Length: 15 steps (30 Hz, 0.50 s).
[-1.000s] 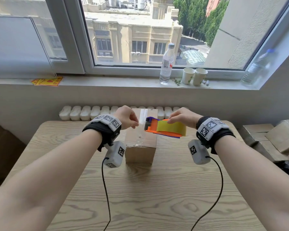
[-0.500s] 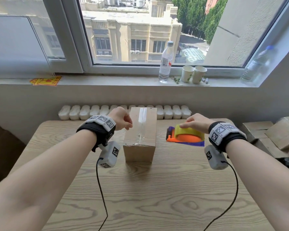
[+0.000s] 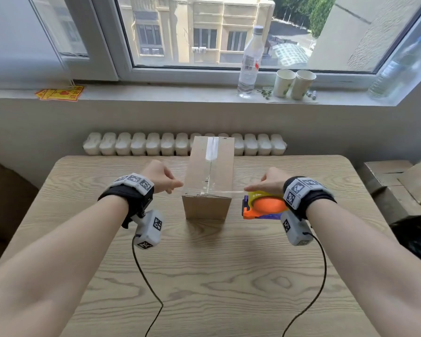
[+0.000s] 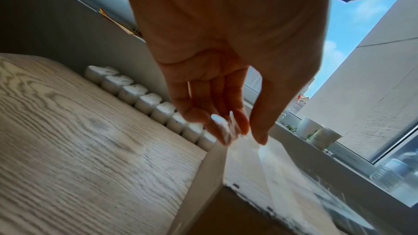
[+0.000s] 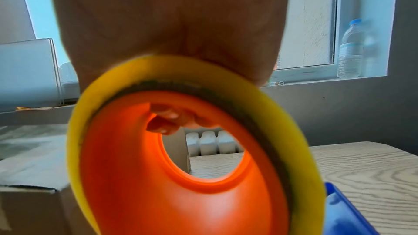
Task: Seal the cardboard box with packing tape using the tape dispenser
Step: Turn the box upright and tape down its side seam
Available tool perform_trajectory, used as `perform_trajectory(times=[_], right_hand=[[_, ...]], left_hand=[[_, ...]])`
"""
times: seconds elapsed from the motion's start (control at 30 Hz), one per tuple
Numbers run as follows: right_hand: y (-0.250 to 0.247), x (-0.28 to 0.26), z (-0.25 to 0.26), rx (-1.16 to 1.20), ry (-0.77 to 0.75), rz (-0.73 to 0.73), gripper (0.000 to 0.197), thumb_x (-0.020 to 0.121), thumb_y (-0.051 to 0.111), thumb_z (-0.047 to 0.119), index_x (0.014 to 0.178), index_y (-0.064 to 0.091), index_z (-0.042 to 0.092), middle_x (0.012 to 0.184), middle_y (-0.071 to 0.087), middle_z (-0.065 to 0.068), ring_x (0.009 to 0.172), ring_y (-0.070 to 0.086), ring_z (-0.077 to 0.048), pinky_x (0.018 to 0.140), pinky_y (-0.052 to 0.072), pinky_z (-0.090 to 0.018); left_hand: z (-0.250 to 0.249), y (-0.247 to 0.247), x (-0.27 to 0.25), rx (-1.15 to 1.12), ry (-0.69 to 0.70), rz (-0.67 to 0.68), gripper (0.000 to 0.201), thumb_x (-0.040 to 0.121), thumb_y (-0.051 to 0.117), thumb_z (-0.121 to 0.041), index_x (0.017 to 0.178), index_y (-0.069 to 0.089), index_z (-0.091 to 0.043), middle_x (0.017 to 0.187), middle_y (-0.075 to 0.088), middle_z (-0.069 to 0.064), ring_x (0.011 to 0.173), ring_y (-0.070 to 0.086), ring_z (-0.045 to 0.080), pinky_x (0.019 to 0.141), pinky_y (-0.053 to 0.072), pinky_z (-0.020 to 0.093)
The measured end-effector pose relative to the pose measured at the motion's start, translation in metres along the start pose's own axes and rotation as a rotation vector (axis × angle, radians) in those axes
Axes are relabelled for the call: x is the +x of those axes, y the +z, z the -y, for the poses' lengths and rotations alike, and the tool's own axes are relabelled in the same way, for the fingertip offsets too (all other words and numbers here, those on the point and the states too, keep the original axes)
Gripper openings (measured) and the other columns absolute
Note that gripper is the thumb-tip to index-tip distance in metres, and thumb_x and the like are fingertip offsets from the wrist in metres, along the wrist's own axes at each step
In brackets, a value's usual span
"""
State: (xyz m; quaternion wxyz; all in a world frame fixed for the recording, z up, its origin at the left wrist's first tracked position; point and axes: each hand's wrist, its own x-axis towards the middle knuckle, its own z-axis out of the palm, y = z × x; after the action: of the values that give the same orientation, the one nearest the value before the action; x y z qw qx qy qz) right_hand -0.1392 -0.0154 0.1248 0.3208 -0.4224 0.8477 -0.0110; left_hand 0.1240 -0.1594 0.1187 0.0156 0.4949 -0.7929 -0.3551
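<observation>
A brown cardboard box (image 3: 209, 176) stands lengthwise in the middle of the wooden table (image 3: 204, 276), with clear tape along its top seam. My left hand (image 3: 178, 184) is at the box's near left top edge and pinches the end of a clear tape strip (image 4: 244, 142) between thumb and fingers. The strip (image 3: 219, 192) runs across the box's near top edge to the tape dispenser (image 3: 263, 206). My right hand (image 3: 250, 188) grips that dispenser from above, just right of the box. Its yellow tape roll (image 5: 300, 140) sits on an orange hub (image 5: 140, 176); my fingers curl through the hole.
A white radiator (image 3: 136, 143) lines the wall behind the table. On the windowsill stand a water bottle (image 3: 249, 62), two paper cups (image 3: 293, 83) and another bottle (image 3: 399, 69). Stacked cardboard boxes (image 3: 399, 181) and a black bag (image 3: 418, 237) lie to the right.
My right hand has carried the dispenser off the box top to its right side and nearer to me. The left hand has drawn back to the near left edge.
</observation>
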Motion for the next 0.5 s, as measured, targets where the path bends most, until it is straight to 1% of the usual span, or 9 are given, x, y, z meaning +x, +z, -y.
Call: perform_trajectory(times=[0.07,0.13,0.23,0.27,0.3,0.4,0.47,0.5], right_hand=[[0.002,0.005,0.001,-0.011,0.006,-0.004,0.055,0.067,0.068,0.063,0.051,0.049,0.015,0.057,0.052,-0.003,0.056,0.048,-0.022,0.056,0.034,-0.03],[0.004,0.009,0.001,-0.021,0.014,0.006,0.056,0.067,0.069,0.063,0.048,0.045,0.016,0.052,0.048,0.0,0.051,0.045,-0.019,0.053,0.032,-0.029],[0.009,0.013,0.002,-0.018,0.007,0.019,0.062,0.068,0.07,0.059,0.044,0.03,0.02,0.045,0.033,0.002,0.046,0.032,-0.018,0.05,0.022,-0.03],[0.01,0.013,0.002,-0.018,0.002,0.017,0.063,0.069,0.07,0.058,0.044,0.027,0.021,0.045,0.031,0.002,0.045,0.029,-0.018,0.049,0.02,-0.03],[0.011,0.013,0.002,-0.024,0.003,0.018,0.062,0.07,0.07,0.058,0.044,0.027,0.02,0.045,0.03,0.002,0.045,0.028,-0.017,0.048,0.019,-0.03],[0.013,0.014,0.002,-0.051,0.014,0.028,0.057,0.073,0.066,0.06,0.048,0.035,0.019,0.05,0.038,0.001,0.047,0.034,-0.016,0.048,0.023,-0.029],[0.016,0.017,0.0,-0.047,0.018,0.032,0.055,0.072,0.064,0.063,0.05,0.04,0.019,0.055,0.044,-0.001,0.049,0.039,-0.017,0.049,0.026,-0.028],[0.018,0.019,-0.001,-0.048,0.017,0.029,0.054,0.072,0.064,0.063,0.052,0.044,0.017,0.058,0.048,-0.003,0.051,0.042,-0.017,0.049,0.028,-0.028]], left_hand=[[0.004,0.005,0.002,-0.004,-0.01,0.007,0.025,0.075,0.074,-0.03,0.064,0.073,-0.007,0.061,0.071,0.006,0.054,0.061,0.009,0.061,0.05,0.024],[0.009,0.009,0.005,-0.026,-0.024,0.019,0.025,0.074,0.075,-0.03,0.066,0.074,-0.007,0.063,0.072,0.008,0.057,0.063,0.01,0.065,0.053,0.027],[0.013,0.013,0.008,-0.044,-0.041,0.033,0.026,0.075,0.075,-0.03,0.069,0.074,-0.006,0.065,0.072,0.008,0.058,0.062,0.01,0.064,0.051,0.026],[0.015,0.013,0.009,-0.047,-0.042,0.034,0.026,0.075,0.075,-0.031,0.069,0.074,-0.005,0.066,0.072,0.009,0.058,0.062,0.01,0.064,0.05,0.025],[0.016,0.014,0.01,-0.051,-0.042,0.036,0.026,0.075,0.075,-0.031,0.069,0.074,-0.005,0.066,0.073,0.009,0.058,0.062,0.009,0.063,0.049,0.024],[0.019,0.016,0.014,-0.055,-0.042,0.051,0.027,0.076,0.074,-0.031,0.07,0.074,-0.004,0.067,0.073,0.008,0.056,0.061,0.007,0.056,0.044,0.02],[0.02,0.017,0.017,-0.05,-0.037,0.053,0.027,0.076,0.073,-0.031,0.068,0.073,-0.005,0.065,0.072,0.007,0.051,0.059,0.002,0.051,0.041,0.015],[0.02,0.017,0.018,-0.044,-0.034,0.054,0.027,0.077,0.073,-0.032,0.066,0.073,-0.007,0.062,0.07,0.005,0.046,0.057,-0.001,0.046,0.04,0.011]])
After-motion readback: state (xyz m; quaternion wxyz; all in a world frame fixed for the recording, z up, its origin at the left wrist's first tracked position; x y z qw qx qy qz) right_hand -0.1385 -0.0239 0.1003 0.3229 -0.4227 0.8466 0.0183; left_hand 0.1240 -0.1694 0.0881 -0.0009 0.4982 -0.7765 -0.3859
